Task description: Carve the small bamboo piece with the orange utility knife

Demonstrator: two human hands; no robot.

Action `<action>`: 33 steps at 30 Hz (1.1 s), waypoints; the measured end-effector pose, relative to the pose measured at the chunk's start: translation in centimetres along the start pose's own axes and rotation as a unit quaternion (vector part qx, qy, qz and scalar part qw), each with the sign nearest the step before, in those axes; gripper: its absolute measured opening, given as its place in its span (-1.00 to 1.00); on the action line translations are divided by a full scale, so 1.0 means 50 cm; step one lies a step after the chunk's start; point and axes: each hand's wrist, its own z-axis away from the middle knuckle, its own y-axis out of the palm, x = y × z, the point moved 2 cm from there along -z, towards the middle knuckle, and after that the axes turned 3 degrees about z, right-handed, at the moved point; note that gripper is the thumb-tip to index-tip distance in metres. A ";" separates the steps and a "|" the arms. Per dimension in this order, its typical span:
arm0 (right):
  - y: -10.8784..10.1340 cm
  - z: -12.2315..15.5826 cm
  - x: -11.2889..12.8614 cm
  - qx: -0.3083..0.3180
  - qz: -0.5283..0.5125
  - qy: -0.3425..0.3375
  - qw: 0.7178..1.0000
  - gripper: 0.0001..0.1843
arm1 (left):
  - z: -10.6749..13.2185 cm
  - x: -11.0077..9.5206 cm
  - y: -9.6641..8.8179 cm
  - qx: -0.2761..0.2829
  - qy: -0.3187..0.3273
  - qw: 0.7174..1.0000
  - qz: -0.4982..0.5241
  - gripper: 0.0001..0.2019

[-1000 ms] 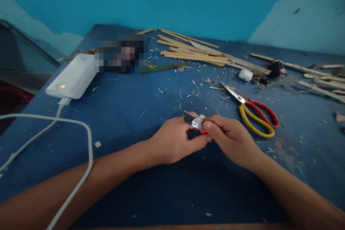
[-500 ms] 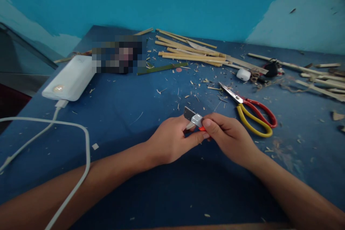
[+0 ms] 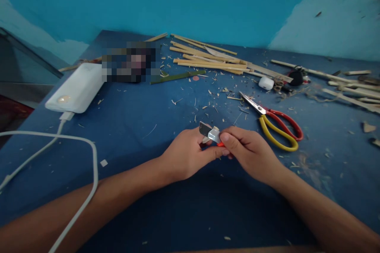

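I have my right hand closed on the cutter, thumb and fingers pinching its orange body behind the metal collar. Its dark blade points toward the left hand. That one is curled in around a pale piece, of which only a little shows; its thumb reaches across to the cutter's body, and its other fingers are mostly hidden from me. Both hands are over the near half of the worktop, around the middle of its width.

To the right of my right hand, scissors lie partly open, tips toward the far edge. Along that edge is a loose pile of sticks, with a green strip on its near side. A white case sits beyond the scissors. Near the left edge lies a power bank with its cable plugged in.
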 end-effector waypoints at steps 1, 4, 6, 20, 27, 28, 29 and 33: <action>0.000 0.000 0.000 -0.006 -0.001 -0.002 1.000 -0.65 | 0.000 0.001 -0.001 0.007 -0.005 1.000 0.005 -0.72; 0.000 0.000 -0.001 -0.017 0.004 -0.002 1.000 -0.65 | 0.001 0.002 0.000 0.010 -0.018 1.000 0.007 -0.75; 0.001 -0.002 -0.002 -0.016 0.007 0.004 1.000 -0.65 | 0.001 0.003 0.002 -0.005 -0.022 1.000 0.000 -0.75; 0.001 -0.004 0.000 -0.003 -0.005 0.006 1.000 -0.63 | 0.003 -0.002 0.007 -0.043 0.000 0.999 0.012 -0.82; 0.005 -0.008 -0.007 -0.002 -0.015 -0.003 1.000 -0.64 | 0.000 0.001 0.008 -0.048 0.006 0.999 0.015 -0.82; 0.005 -0.009 -0.008 -0.001 -0.014 -0.002 1.000 -0.64 | 0.000 0.002 0.008 -0.052 0.006 0.998 0.017 -0.82; 0.006 -0.010 -0.008 0.000 -0.014 -0.001 1.000 -0.64 | 0.000 0.003 0.008 -0.055 0.005 0.998 0.020 -0.82; 0.005 -0.011 -0.007 0.001 -0.013 0.001 1.000 -0.64 | 0.000 0.004 0.010 -0.057 0.006 0.998 0.033 -0.82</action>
